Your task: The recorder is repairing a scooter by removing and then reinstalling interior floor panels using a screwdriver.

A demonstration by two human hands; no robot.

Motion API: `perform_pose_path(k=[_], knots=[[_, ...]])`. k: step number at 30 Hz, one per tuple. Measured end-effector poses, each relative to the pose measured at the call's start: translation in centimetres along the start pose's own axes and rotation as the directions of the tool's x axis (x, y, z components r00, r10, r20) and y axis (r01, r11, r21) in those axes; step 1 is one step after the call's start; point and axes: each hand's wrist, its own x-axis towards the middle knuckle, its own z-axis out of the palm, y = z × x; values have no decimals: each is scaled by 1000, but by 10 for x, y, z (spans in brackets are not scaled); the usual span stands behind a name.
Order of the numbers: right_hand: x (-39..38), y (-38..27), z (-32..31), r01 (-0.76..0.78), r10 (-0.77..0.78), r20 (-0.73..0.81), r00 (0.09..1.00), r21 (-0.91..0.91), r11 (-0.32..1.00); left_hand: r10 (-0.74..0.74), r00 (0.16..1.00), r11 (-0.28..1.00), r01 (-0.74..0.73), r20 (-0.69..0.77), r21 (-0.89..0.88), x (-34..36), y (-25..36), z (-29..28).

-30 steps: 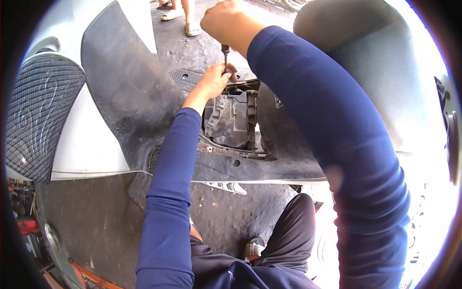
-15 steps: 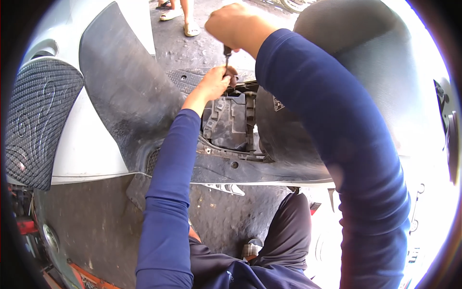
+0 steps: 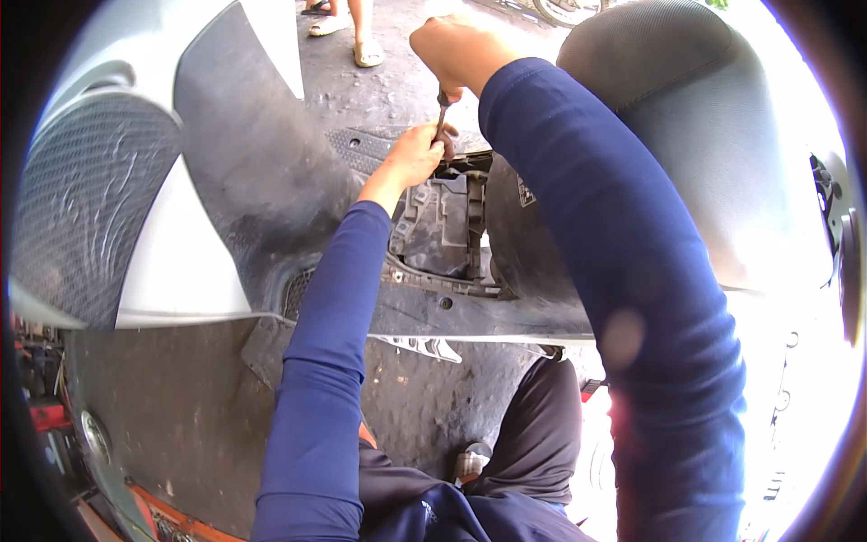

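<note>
Right grip (image 3: pixel 459 51) wraps one screwdriver (image 3: pixel 442 101), left grip (image 3: pixel 419 155) pinches its shaft, both over one scooter (image 3: pixel 695 163).

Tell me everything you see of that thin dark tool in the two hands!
The slim dark screwdriver-like tool stands nearly upright in the picture, leaning slightly right at the top. Its thicker handle, mostly hidden, sits in the bare right hand's grip; below runs a thin, straight, metal-looking shaft. The bare left hand's grip closes around its lower part, and the tip is hidden. It's above the far side of the black scooter floorboard.
</note>
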Motion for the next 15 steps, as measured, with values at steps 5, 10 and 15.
perform_pose_path(k=[5,10,15], knots=[[-38,-9,-6,-131,139,-162,977,62,989,200,955,920,-105,-220,377,-60,14,15],[-263,-42,-58,-234,326,-217,920,361,903,93,617,987,48,782,-155,-239,94,-131],[-392,-69,97,-165,-80,231,970,859,485,-705,578,534,814,-412,229,-476,-61,-120]])
